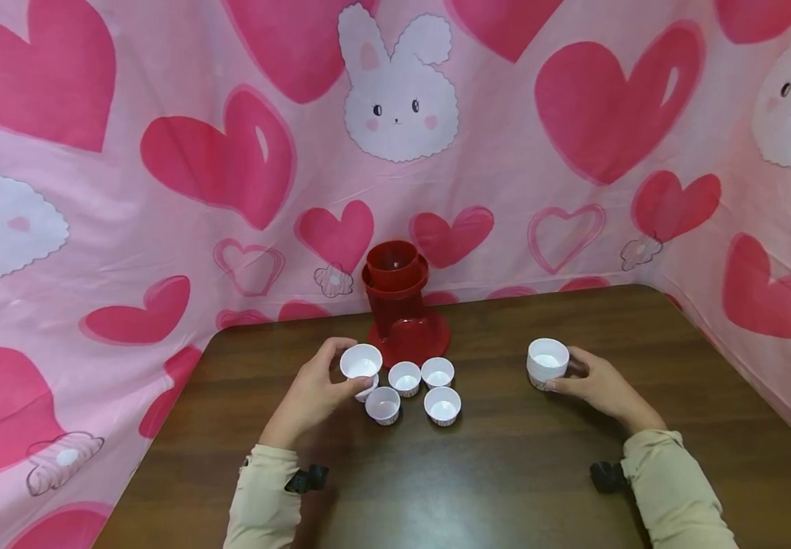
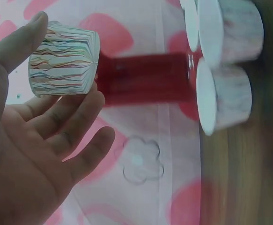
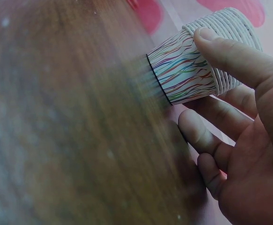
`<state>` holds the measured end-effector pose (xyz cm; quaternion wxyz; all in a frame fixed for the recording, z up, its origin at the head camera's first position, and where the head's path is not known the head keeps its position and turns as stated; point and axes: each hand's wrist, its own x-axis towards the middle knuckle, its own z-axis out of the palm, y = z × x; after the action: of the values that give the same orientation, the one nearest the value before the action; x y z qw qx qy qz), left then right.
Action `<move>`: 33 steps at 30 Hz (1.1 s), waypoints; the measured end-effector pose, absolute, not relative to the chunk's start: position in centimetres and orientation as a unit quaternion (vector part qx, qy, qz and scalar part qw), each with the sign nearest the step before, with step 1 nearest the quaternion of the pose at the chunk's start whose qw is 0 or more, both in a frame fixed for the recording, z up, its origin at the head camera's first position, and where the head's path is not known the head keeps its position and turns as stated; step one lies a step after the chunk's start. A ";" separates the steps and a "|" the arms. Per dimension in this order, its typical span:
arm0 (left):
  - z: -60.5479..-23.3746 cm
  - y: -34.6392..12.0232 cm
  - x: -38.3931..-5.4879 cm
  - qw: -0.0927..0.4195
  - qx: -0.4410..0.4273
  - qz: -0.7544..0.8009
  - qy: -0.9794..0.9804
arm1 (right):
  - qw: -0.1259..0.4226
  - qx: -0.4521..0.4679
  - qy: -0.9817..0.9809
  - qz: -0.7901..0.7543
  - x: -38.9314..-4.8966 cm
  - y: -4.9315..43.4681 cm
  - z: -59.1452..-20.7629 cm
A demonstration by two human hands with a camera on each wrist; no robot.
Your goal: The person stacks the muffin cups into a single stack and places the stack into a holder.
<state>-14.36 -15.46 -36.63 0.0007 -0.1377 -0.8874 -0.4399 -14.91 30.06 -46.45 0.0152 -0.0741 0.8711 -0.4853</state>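
My left hand [image 1: 318,390] pinches a single white paper baking cup [image 1: 359,361] by its side, held up above the table with its mouth upward. Colored wavy stripes run down that cup's pleated wall in the left wrist view. Another small cup [image 1: 369,390] shows partly behind it. In front of the red stand are more white cups, among them a near-left cup [image 1: 383,407] and a near-right cup [image 1: 442,407]. Over on the right, my right hand [image 1: 599,387] grips a stack of nested striped cups [image 3: 188,65] between thumb and fingers, its bottom close to the tabletop.
A red plastic stand [image 1: 395,305], with a round base and an upright cylinder, stands at the back of the brown wooden table [image 1: 505,473]. Behind the table hangs a pink cloth [image 1: 491,191] printed with hearts and rabbits.
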 end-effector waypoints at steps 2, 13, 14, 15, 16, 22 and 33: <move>-36.7 -14.5 -14.4 -0.002 -0.148 -0.445 -0.883 | 0.014 -0.080 0.868 -0.489 -14.9 30.0 -46.4; -36.0 -7.4 -15.3 -0.005 -0.242 -0.413 -0.878 | 0.014 -0.072 0.863 -0.500 -15.2 30.5 -46.6; -35.8 -6.7 -15.5 -0.007 -0.248 -0.415 -0.875 | 0.013 -0.073 0.862 -0.501 -15.1 30.5 -46.6; -35.8 -6.1 -15.7 -0.009 -0.252 -0.415 -0.874 | 0.012 -0.073 0.862 -0.501 -15.1 30.5 -46.5; -35.7 -5.4 -15.9 -0.010 -0.258 -0.417 -0.871 | 0.011 -0.075 0.861 -0.502 -15.1 30.5 -46.4; -35.6 -2.5 -17.2 -0.026 -0.264 -0.407 -0.874 | 0.006 -0.082 0.854 -0.513 -15.1 30.5 -46.3; -36.4 2.6 -19.0 -0.066 -0.270 -0.408 -0.870 | 0.010 -0.084 0.849 -0.521 -15.0 30.5 -46.6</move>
<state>-19.05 2.61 -36.45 -0.0664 -0.2697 -0.8698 -0.4078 -14.99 30.47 -46.62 0.0095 -0.0839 0.8495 -0.5209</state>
